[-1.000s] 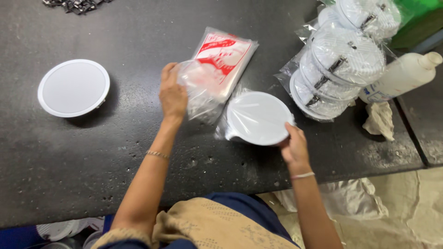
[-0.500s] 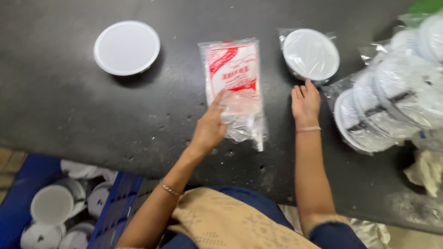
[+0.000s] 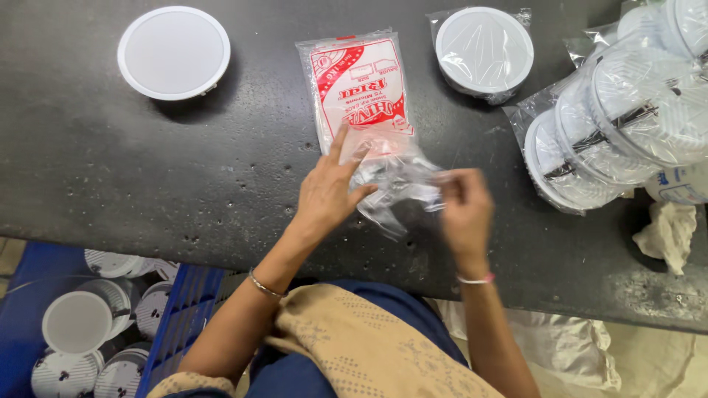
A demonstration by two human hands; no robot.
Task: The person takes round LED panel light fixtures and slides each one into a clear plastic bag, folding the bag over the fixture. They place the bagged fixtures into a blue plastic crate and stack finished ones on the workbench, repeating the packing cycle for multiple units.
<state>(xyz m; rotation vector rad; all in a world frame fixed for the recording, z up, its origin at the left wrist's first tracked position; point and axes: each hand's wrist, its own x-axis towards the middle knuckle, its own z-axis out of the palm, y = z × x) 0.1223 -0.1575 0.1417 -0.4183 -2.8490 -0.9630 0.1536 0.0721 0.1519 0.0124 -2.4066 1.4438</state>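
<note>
dark speckled stone counter (image 3: 110, 169), blue crate (image 3: 184, 317) below. left hand (image 3: 328, 193) and right hand (image 3: 463, 210) both pinch a thin crinkled clear plastic bag (image 3: 394, 180) at the red-printed bag pack's (image 3: 359, 88) near end.

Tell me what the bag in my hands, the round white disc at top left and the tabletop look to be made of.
Bag: thin clear plastic film, glossy; it crinkles and shows the table through it. Round disc: probably matte white moulded plastic, with a smooth raised rim. Tabletop: dark stone or stone-like slab, speckled and pitted.
</note>
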